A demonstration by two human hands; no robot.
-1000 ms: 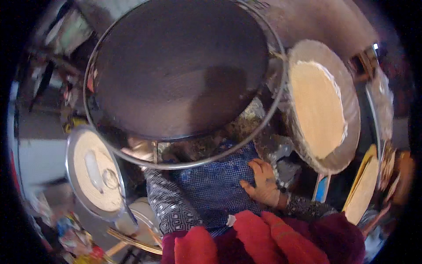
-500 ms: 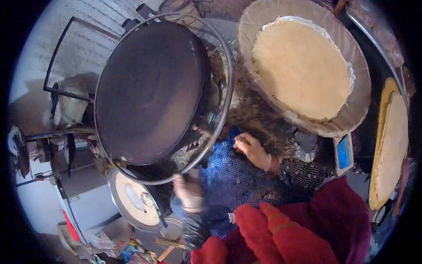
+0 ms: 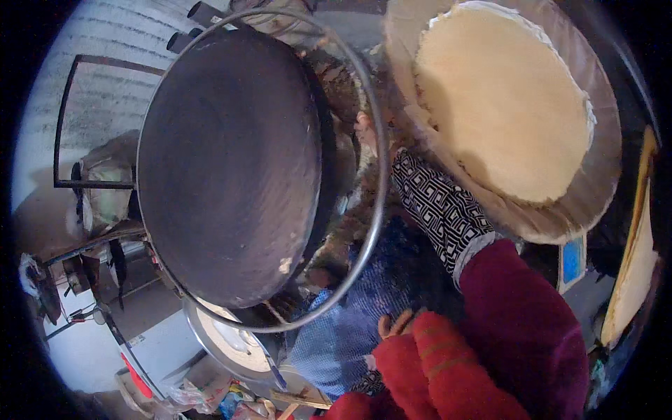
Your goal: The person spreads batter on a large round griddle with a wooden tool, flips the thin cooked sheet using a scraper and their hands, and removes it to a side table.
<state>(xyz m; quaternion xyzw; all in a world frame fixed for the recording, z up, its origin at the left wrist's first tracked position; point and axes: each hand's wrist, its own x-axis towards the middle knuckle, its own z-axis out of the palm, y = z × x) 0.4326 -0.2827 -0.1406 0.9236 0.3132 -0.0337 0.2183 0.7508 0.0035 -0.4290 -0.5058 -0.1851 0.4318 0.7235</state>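
Note:
My right hand point(image 3: 365, 133) reaches forward beside the right part of a metal ring point(image 3: 383, 157). The rim partly covers its fingers, and I cannot make out whether it grips anything. A black-and-white patterned cuff point(image 3: 441, 203) covers that forearm. Inside the ring lies a large, round, dark griddle point(image 3: 227, 168), with a small pale scrap point(image 3: 285, 265) near its edge. Close to my body, a few fingers of my left hand point(image 3: 397, 324) show past a red knitted garment point(image 3: 455, 364). They look slightly apart, over a blue checked cloth point(image 3: 350, 322); the rest is hidden.
At the right, a wide lined basket point(image 3: 595, 182) holds a stack of thin, round, tan flatbreads point(image 3: 504, 105). More flat sheets point(image 3: 633, 259) stand at the far right. Lower left is a basin point(image 3: 203, 336) of pale batter with a ladle. A black frame point(image 3: 63, 126) stands left.
My right hand has moved forward from the blue cloth to the ring's right side. My left hand has left the ring's near edge and come back toward my body. The view has shifted slightly.

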